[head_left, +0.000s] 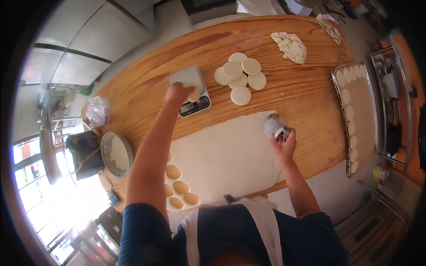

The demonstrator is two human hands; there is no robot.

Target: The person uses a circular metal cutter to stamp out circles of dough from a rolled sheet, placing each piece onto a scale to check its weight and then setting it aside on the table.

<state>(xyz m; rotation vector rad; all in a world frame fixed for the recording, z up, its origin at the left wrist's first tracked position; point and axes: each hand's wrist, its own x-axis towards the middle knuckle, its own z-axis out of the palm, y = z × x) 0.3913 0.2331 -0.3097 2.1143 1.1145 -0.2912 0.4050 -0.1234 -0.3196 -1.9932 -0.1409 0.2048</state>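
Note:
My left hand (178,93) is over the digital kitchen scale (190,74), its fingers closed on a pale dough disc (194,93). The disc is slightly blurred, and I cannot tell whether it touches the scale. My right hand (285,147) grips a round metal cutter (274,124) by its dark handle, at the far right corner of a rolled-out dough sheet (222,153). Round holes (180,186) at the sheet's near left end let the wood show through. Beyond the sheet lies a loose pile of dough discs (233,70), some overlapping.
The wooden table (146,75) carries a lump of dough scraps (290,46) at the far right and a cloth (329,29) at its corner. A baking tray (361,111) with rows of discs is on the right. A metal bowl (128,144) and plastic bag (97,110) are on the left.

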